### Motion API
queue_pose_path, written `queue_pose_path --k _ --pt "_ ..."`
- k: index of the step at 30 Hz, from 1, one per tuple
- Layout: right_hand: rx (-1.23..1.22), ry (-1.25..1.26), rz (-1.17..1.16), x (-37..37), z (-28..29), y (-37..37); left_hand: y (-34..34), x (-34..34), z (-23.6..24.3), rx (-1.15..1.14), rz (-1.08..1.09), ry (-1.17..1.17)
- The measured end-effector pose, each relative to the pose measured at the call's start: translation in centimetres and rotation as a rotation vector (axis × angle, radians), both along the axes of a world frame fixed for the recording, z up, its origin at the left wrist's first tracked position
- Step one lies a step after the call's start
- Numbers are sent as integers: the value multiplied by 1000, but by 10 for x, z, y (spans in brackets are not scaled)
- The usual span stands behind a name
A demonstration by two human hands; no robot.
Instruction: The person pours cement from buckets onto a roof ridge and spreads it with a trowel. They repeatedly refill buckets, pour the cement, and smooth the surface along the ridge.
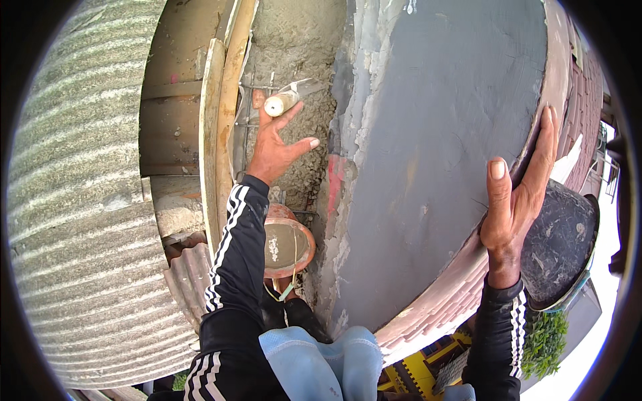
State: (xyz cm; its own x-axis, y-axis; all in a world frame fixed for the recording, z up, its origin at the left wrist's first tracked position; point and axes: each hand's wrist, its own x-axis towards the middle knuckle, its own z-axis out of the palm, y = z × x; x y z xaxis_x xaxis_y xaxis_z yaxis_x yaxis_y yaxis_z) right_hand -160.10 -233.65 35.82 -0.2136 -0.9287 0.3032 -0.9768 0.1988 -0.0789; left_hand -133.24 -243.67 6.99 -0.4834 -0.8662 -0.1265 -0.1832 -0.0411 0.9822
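My left hand (274, 154) reaches over a rough cement channel (294, 47), thumb spread, fingertips at the end of a pale cylindrical handle (281, 103); a flat metal blade shows beyond it, partly hidden. Below that arm sits an orange bucket (309, 248) holding grey wet mix, with a cord at its rim. My right hand (518, 200) lies with fingers stretched along the curved right edge of the smooth grey coated surface (435, 100), thumb raised.
Corrugated roofing sheets (87, 200) fill the left, beside wooden boards (212, 134) and bare rods in the channel. A black bucket (558, 244) is beyond my right hand. Pink tiles (582, 100) line the right edge, with greenery (545, 341) and yellow structures (414, 367) beyond.
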Motion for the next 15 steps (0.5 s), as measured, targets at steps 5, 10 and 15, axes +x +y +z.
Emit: queue_pose_path --k 5,10,15 --pt "-106 35 46 5 4 -3 47 26 126 -220 -88 29" --pt "-269 -269 110 61 51 14 93 55 243 -312 -213 -19" --pt "288 -1402 -103 143 123 98 129 66 322 -574 -400 -188"
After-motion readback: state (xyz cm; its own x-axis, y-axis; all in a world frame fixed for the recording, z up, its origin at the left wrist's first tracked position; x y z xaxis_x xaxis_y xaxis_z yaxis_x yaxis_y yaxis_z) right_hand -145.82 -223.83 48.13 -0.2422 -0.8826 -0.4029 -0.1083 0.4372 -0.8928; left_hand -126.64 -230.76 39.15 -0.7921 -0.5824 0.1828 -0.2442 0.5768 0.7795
